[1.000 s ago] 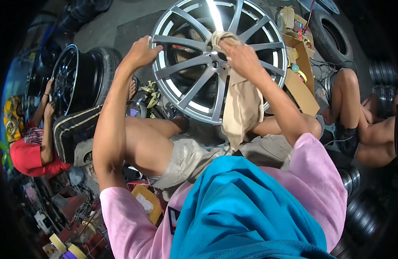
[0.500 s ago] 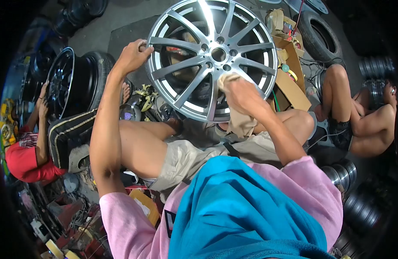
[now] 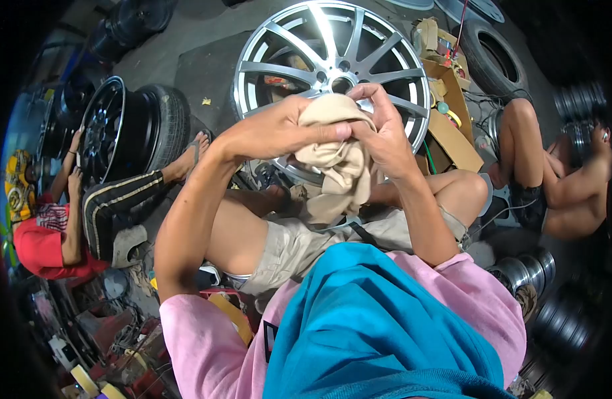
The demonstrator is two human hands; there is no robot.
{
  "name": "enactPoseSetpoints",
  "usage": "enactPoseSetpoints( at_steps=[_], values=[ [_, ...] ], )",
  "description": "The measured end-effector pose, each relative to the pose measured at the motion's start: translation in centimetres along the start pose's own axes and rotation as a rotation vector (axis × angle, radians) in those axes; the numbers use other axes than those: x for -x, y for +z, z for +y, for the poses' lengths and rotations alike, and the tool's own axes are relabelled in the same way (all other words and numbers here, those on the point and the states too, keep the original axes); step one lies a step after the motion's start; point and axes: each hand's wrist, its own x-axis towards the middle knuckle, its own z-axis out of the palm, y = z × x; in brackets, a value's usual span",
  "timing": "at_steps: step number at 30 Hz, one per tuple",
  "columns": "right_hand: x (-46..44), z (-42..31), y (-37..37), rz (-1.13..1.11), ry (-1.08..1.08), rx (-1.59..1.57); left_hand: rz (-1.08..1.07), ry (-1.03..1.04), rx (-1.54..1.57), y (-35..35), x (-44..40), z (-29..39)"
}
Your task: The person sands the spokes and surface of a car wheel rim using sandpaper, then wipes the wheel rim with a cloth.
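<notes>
A bunched beige cloth [image 3: 336,159] is held between both hands, in front of a silver multi-spoke wheel rim [image 3: 289,72]. My left hand [image 3: 286,126] grips the cloth from its left side, thumb laid across it. On the other side, my right hand [image 3: 379,133] pinches the cloth, its index finger bent near the rim's centre hole. The cloth's lower end hangs loose above my lap. Part of the rim's lower half is hidden behind the hands and cloth.
An open cardboard box [image 3: 452,143] with small items stands right of the rim, near a tyre [image 3: 489,56]. At left, a person in a red shirt [image 3: 43,249] touches a black wheel [image 3: 103,133]. Another person [image 3: 552,173] sits at right beside stacked rims [image 3: 565,319].
My left hand has let go of the rim's left edge and taken hold of the cloth. My right hand has lifted the cloth off the lower spokes. The rim sits slightly further right in view.
</notes>
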Motion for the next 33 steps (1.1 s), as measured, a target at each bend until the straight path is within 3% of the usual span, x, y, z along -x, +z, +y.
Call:
enactPoseSetpoints(
  at_steps=[3, 5, 6, 8, 9, 10, 11, 13, 16, 17, 18, 19, 21, 22, 23, 26, 27, 29, 30, 33],
  values=[
    [2.8, 3.8, 0.1, -0.146, 0.239, -0.059, 0.361, 0.052, 0.178, -0.2, 1.2, 1.2],
    [6.0, 5.7, 1.7, -0.309, 0.398, 0.192, 0.483, 0.066, 0.282, -3.7, 2.5, 0.9],
    [7.6, 6.2, 2.7, -0.356, 0.437, 0.255, 0.641, 0.098, 0.293, -4.4, 2.6, 0.9],
    [9.3, 5.6, 4.3, -0.235, 0.323, 0.136, 0.870, 0.203, 0.212, -6.0, 2.9, 0.1],
    [9.2, 4.5, 3.9, -0.234, 0.324, 0.133, 0.869, 0.200, 0.212, -7.2, 3.5, -1.1],
    [9.3, 2.9, 2.6, -0.165, 0.304, 0.147, 0.884, 0.179, 0.000, -8.4, 4.2, -2.5],
    [9.1, 1.3, 0.9, -0.080, 0.229, 0.142, 0.894, 0.158, -0.211, -9.0, 4.5, -3.5],
    [8.1, -2.1, -1.9, 0.099, 0.025, 0.125, 0.797, 0.029, -0.311, -8.2, 4.4, -4.1],
    [5.4, -6.2, -1.2, 0.249, -0.068, -0.269, 0.382, 0.080, -0.333, -3.9, 3.3, -3.7],
    [5.7, -5.1, -3.4, 0.109, 0.151, -0.040, 0.206, 0.135, -0.261, -2.4, 2.9, -3.7],
    [5.3, -3.6, -3.2, 0.014, 0.227, 0.178, 0.101, 0.062, -0.265, -0.6, 2.5, -2.3],
    [5.1, -1.0, -0.8, -0.046, 0.151, 0.406, -0.004, -0.009, -0.270, 0.7, 2.4, -1.0],
    [5.6, 1.9, 1.4, -0.062, 0.097, 0.434, -0.052, -0.056, -0.471, 1.3, 2.4, -1.9],
    [5.3, 2.2, 1.9, -0.037, 0.156, 0.344, -0.173, -0.106, -0.386, 0.3, 2.6, -1.8],
    [5.1, 2.4, 2.2, -0.009, 0.220, 0.251, -0.162, -0.108, -0.372, -0.8, 3.0, -1.8],
    [0.9, -0.2, 1.2, 0.005, 0.314, 0.405, -0.059, -0.156, -0.442, -4.9, 4.2, -2.0],
    [-1.6, 0.5, -0.4, -0.014, 0.105, 0.635, 0.171, -0.041, -0.593, -6.3, 4.9, -3.9],
    [-6.7, -0.7, 0.0, -0.026, -0.115, 0.909, 0.389, -0.146, -0.780, -8.5, 6.1, -4.0],
    [-9.2, -1.5, 1.4, -0.125, -0.075, 0.935, 0.419, -0.156, -0.748, -9.5, 6.5, -4.1],
    [-16.5, 2.6, 5.1, -0.268, -0.201, 1.468, 0.493, -0.187, -0.626, -11.2, 7.7, -4.6]
  ],
)
